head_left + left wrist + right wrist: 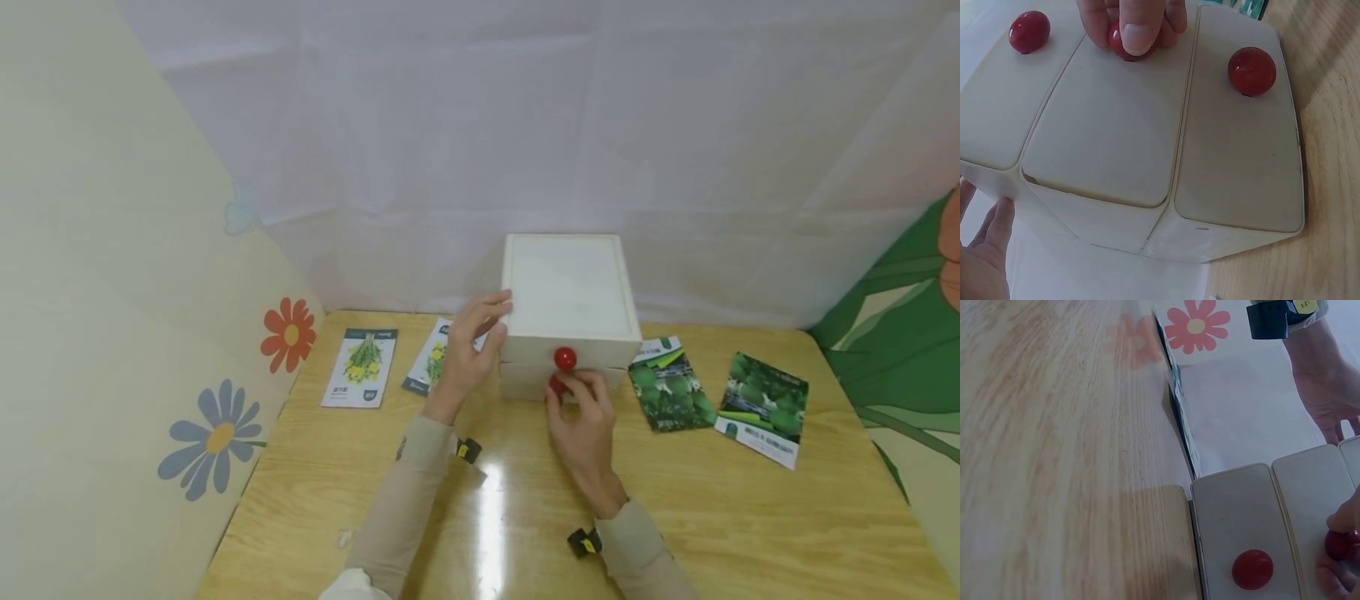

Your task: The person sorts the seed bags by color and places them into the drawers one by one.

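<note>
A small white drawer cabinet stands near the back of the table, its three stacked drawer fronts showing in the left wrist view, each with a round red knob. My right hand pinches the middle drawer's knob between thumb and fingers. The top knob shows just above that hand, and the bottom knob is free of any hand. Against the cabinet's left side, my left hand rests with its fingers extended, fingertips at the upper edge. The middle drawer front sits about level with its neighbours.
Left of the cabinet lie two seed packets with yellow flowers, one in full view and one partly behind my left hand. To the right lie two green packets. A pale cloth hangs behind the wooden table.
</note>
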`<state>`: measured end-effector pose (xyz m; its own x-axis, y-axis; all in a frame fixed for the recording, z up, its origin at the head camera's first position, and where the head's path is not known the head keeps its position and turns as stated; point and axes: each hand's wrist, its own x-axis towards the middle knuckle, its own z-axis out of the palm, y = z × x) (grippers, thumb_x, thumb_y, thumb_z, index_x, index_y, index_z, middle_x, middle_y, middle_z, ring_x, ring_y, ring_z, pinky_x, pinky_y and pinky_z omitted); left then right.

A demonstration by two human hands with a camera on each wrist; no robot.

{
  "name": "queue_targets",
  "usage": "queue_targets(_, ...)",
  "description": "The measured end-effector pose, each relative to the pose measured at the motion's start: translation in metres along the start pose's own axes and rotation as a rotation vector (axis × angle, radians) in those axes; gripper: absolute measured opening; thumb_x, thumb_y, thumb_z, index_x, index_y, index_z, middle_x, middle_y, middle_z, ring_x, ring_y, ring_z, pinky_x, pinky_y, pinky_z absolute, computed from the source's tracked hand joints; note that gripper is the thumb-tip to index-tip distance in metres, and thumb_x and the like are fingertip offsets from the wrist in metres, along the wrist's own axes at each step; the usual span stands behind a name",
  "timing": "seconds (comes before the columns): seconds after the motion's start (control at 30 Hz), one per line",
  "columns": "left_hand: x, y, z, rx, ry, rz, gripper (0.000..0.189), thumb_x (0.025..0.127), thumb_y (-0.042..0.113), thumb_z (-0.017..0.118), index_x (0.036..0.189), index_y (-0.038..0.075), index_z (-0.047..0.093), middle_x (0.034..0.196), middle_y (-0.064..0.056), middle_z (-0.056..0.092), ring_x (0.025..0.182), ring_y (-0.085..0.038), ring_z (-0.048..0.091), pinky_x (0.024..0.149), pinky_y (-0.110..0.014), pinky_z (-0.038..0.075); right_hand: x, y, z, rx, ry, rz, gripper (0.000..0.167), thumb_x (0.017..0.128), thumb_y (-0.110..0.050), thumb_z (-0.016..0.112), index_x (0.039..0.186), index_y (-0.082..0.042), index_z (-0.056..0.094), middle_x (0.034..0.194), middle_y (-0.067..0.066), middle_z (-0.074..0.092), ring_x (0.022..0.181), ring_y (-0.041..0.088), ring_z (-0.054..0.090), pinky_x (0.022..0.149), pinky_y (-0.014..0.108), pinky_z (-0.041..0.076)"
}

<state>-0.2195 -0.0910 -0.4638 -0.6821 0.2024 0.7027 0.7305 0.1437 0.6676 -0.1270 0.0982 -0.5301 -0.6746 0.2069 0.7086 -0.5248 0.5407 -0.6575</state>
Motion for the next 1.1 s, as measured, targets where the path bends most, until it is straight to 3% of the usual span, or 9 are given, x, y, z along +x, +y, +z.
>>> queue_targets(0.17,0.0,0.0,0.001,0.012,-0.002,-0.008,0.04,0.111,0.033,0.056,0.128,-0.001,0.068,0.146,-0.018,0.064,0.138,-0.035,0.061,0.108,-0.038,0.059,-0.001,-0.001,-0.002,0.001,-0.014,0.02,0.028,0.081,0.01,0.084,0.108,0.002,0.078,0.11,0.016,0.067,0.093,0.029,0.068,0.09,0.006,0.052)
queue_targets(0.67,0.002,0.0,0.003,0.026,-0.004,-0.026,0.048,0.111,0.042,0.054,0.128,-0.001,0.068,0.147,-0.018,0.064,0.139,-0.033,0.061,0.108,-0.038,0.058,-0.006,-0.005,-0.008,-0.003,-0.054,0.06,0.026,0.084,0.008,0.083,0.109,0.006,0.077,0.112,0.021,0.066,0.095,0.031,0.069,0.093,0.006,0.052)
queue_targets(0.77,0.001,0.0,0.003,0.025,-0.004,-0.027,0.043,0.111,0.037,0.056,0.128,-0.001,0.068,0.147,-0.017,0.064,0.139,-0.034,0.061,0.109,-0.038,0.058,-0.007,-0.005,-0.009,-0.007,-0.05,0.053,0.027,0.082,0.009,0.083,0.109,0.006,0.077,0.111,0.02,0.066,0.095,0.032,0.069,0.094,0.006,0.051)
queue_targets(1.0,0.001,0.0,0.003,0.002,-0.001,-0.036,0.027,0.104,0.006,0.06,0.129,0.0,0.069,0.147,-0.018,0.063,0.139,-0.036,0.06,0.109,-0.041,0.058,-0.01,-0.008,-0.012,-0.029,-0.056,0.055,0.029,0.081,0.009,0.085,0.109,0.004,0.078,0.112,0.019,0.066,0.099,0.03,0.068,0.097,0.006,0.048)
queue_targets(1.1,0.001,0.0,0.003,0.005,0.0,-0.04,0.027,0.103,0.004,0.061,0.129,0.0,0.069,0.147,-0.019,0.063,0.139,-0.037,0.06,0.109,-0.041,0.058,-0.011,-0.01,-0.014,-0.035,-0.061,0.048,0.031,0.08,0.009,0.086,0.109,0.003,0.078,0.112,0.018,0.066,0.1,0.028,0.068,0.098,0.007,0.049)
